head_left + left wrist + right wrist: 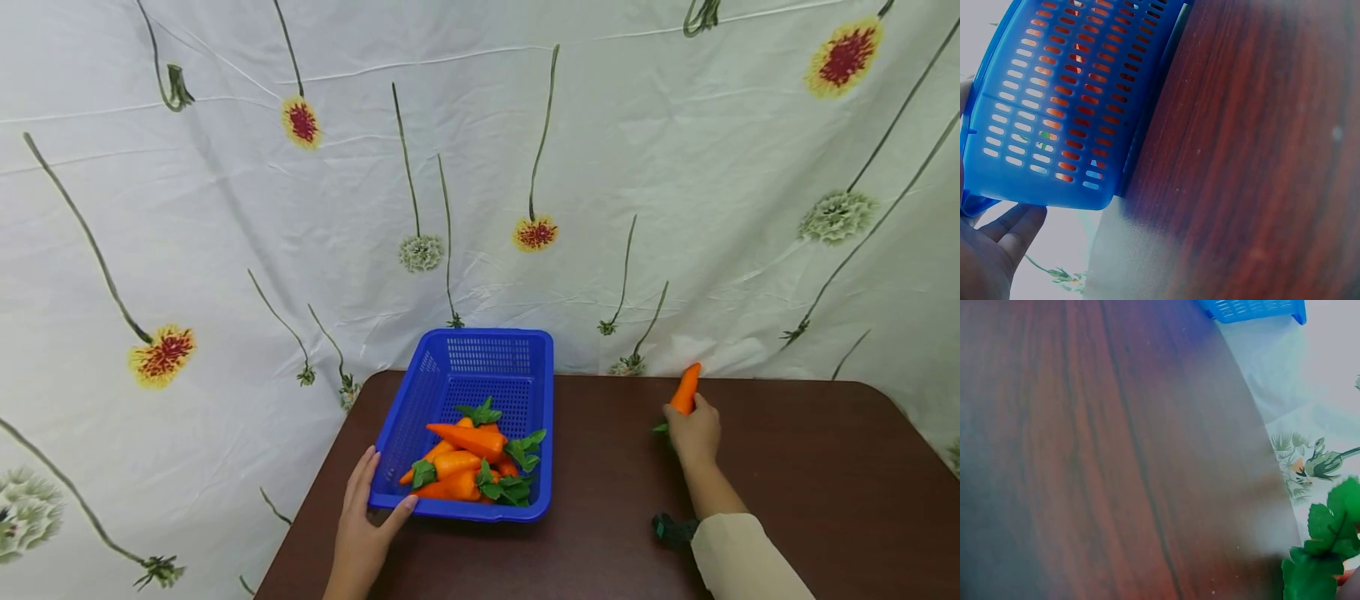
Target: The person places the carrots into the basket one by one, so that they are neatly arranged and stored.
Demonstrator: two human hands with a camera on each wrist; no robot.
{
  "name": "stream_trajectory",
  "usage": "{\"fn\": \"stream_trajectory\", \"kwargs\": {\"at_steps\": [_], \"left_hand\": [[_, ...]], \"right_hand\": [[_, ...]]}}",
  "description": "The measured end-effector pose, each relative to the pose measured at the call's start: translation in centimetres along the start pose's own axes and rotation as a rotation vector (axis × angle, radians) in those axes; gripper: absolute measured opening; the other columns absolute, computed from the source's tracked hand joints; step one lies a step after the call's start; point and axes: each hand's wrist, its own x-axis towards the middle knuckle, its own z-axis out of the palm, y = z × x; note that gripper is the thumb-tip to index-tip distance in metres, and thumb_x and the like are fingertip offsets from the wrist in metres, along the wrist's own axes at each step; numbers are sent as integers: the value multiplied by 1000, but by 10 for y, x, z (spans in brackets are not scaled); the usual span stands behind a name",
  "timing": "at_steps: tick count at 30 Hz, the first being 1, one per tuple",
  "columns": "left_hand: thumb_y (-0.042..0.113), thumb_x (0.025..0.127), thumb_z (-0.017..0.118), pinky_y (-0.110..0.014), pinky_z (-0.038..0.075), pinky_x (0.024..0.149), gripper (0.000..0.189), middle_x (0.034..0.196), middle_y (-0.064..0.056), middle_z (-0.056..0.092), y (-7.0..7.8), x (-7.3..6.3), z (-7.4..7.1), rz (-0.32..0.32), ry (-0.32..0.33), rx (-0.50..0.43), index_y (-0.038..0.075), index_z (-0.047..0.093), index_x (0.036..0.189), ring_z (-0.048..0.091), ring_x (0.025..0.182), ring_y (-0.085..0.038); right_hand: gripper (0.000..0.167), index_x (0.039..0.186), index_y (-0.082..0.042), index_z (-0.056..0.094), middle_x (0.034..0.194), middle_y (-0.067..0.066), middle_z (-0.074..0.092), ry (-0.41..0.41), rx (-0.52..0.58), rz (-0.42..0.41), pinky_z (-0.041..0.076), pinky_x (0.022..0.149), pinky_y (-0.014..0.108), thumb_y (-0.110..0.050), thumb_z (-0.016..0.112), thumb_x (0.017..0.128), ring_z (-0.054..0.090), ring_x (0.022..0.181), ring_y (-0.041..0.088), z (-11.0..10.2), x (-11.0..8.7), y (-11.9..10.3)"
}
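Observation:
A blue perforated plastic basket [547,417] sits on the brown table, with several orange carrots [457,462] with green leaves heaped in its near half. At the basket's near left corner, my left hand [362,521] grips the rim, thumb on the front edge and fingers along the left side. Off to the right, near the table's far edge, my right hand [695,429] holds a single carrot [686,390], its orange tip pointing away. Green leaves [1329,544] of that carrot show at the lower right of the right wrist view; most of its body is hidden there.
A brown wood-grain table [600,467] has rounded far corners. Behind it hangs a white cloth [480,167] printed with flowers. A small dark object [671,531] shows beside the right sleeve [738,554].

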Motion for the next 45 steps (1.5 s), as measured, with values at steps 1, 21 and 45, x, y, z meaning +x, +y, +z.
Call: {"fn": "stream_trajectory", "kwargs": {"at_steps": [1,21,45], "left_hand": [[48,87,77,-66,33,114,89,168,-1,22,0,0,0,-3,-2,1,24,31,159,30,149,-34],[44,88,77,-66,32,115,85,167,-3,23,3,0,-2,19,2,-18,22,33,158,31,148,-34],[46,87,77,-67,33,114,87,168,-1,22,-2,1,0,8,-2,-3,24,32,159,29,149,-34]], "right_hand": [[69,152,12,31,145,42,38,13,25,0,39,109,63,-17,58,96,44,128,54,-1,0,1],[62,158,-9,33,160,24,31,44,302,87,42,101,37,-20,52,101,38,140,38,-11,-20,1],[49,146,-21,55,141,12,57,6,423,-70,51,52,18,-24,66,98,56,62,0,-11,-65,-41]]}}
